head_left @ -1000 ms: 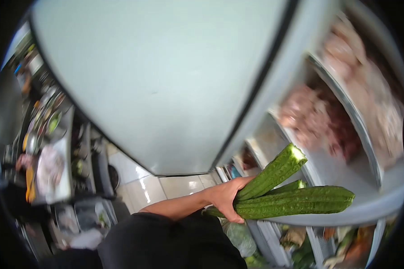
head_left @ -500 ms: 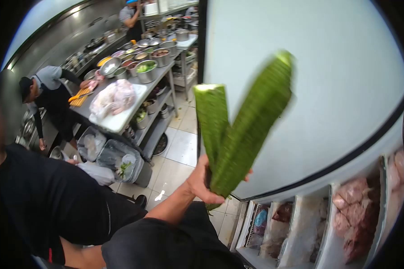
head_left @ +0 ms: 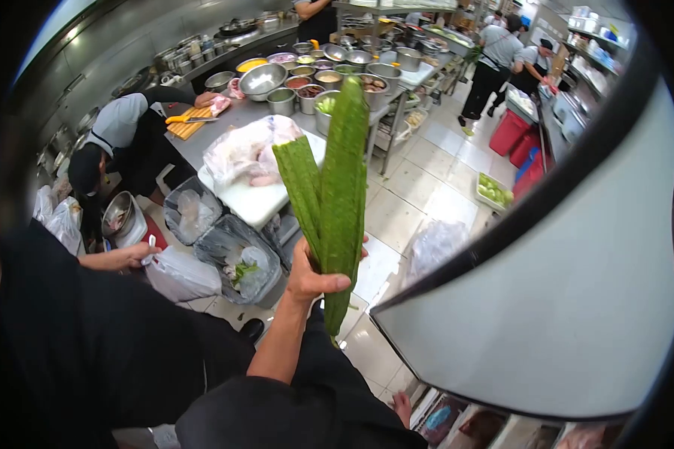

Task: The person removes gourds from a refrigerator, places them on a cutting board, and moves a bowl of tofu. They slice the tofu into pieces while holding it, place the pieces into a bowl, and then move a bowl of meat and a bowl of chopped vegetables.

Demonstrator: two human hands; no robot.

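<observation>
Two long green ridged gourds [head_left: 341, 187] stand upright in my left hand [head_left: 314, 277], its thumb across their near side and its fingers wrapped behind. The shorter one shows a pale cut end. Low in the view, my right hand [head_left: 401, 408] is partly visible beside the open freezer drawers [head_left: 445, 419]; its fingers are too small and cut off to read. Behind the gourds, wrapped pale meat [head_left: 251, 150] lies on a white board [head_left: 254, 203] on the steel table.
A person in black at left holds a white plastic bag [head_left: 183, 273]. Lined bins [head_left: 240, 262] stand below the table. Another person bends over a cutting board [head_left: 187, 127]. Metal bowls [head_left: 262, 81] crowd the table. A white door [head_left: 532, 299] stands open at right. Others work farther back.
The view has swung right, showing the aisle and more people. The gourds have come together more upright, still in my left hand. My right hand now shows at the bottom.
</observation>
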